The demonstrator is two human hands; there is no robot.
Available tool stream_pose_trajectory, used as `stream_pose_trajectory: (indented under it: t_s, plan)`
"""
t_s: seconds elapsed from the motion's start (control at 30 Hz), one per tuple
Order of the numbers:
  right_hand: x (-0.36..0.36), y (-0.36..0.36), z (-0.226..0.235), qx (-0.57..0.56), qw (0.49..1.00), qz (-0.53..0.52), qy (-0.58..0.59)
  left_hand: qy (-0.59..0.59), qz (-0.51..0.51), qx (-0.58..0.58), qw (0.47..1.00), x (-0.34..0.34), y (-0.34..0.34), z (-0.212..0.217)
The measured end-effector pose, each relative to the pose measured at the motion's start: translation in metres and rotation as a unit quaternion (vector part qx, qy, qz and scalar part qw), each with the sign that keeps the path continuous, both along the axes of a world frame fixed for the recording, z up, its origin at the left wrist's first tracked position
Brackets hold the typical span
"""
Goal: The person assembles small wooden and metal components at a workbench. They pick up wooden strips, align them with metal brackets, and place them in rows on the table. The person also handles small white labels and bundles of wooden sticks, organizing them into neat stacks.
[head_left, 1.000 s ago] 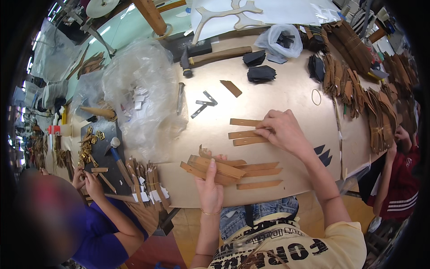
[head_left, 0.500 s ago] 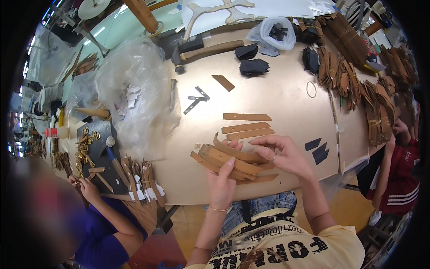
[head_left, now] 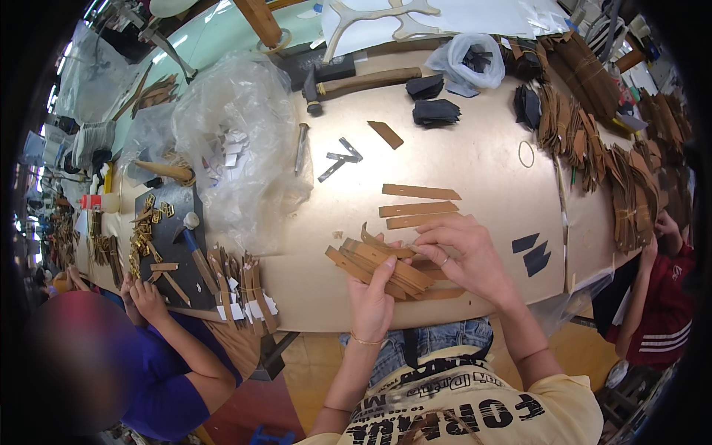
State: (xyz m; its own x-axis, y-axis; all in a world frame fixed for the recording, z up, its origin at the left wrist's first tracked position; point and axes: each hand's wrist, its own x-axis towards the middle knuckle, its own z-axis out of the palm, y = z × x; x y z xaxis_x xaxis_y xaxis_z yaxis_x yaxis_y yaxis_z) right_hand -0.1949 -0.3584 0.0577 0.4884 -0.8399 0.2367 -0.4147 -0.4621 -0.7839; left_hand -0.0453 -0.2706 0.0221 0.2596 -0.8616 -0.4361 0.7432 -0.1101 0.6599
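My left hand (head_left: 373, 302) is closed around a fanned bundle of brown leather strips (head_left: 356, 256), its thumb pressed on top. The strips have small slots near their ends. Over the bundle, my right hand (head_left: 466, 256) pinches the end of one curved strip (head_left: 374, 239); its fingertips partly hide that strip. Just beyond both hands, several separate leather strips (head_left: 420, 211) with pointed ends lie side by side on the table. One more strip lies under the bundle near the table's front edge. Small black pieces (head_left: 535, 256) rest to the right of my right hand.
A hammer (head_left: 371, 81), a clear plastic bag (head_left: 237, 141) and black stacks (head_left: 436, 113) lie farther back. Dark slotted strips (head_left: 343, 157) sit mid-table. Bundled leather strips (head_left: 634, 196) line the right. Left, a co-worker's hands (head_left: 144, 297) are near brass buckles (head_left: 144, 230); another person stands right.
My right hand's fingers have closed in toward the curved strip's end and moved slightly left over the bundle. The whole view has shifted a little. My left hand keeps its hold.
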Motion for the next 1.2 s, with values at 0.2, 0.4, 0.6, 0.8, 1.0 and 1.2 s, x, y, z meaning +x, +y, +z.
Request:
stream_pose_trajectory:
  t_s: [0.2,0.4,0.6,0.8,1.0,1.2]
  plan:
    - [0.002,-0.023,0.006,0.159,0.986,-0.010,-0.048,-0.040,0.026,0.012,0.999,0.005,0.002,-0.002]
    - [0.001,-0.084,-0.025,0.156,0.980,-0.085,0.086,-0.067,0.112,0.052,0.990,0.030,0.012,-0.008]
    - [-0.024,-0.097,-0.038,0.244,0.956,-0.136,0.093,-0.073,0.156,0.062,0.983,0.057,0.024,-0.016]
    - [-0.026,-0.097,-0.040,0.240,0.964,-0.093,0.064,-0.073,0.142,0.064,0.985,0.058,0.021,-0.013]
    - [-0.022,-0.097,-0.046,0.217,0.962,-0.158,0.046,-0.059,0.139,0.059,0.987,0.052,0.014,-0.010]
    - [-0.032,-0.095,-0.044,0.200,0.962,-0.162,0.096,-0.053,0.121,0.055,0.990,0.052,0.016,-0.009]
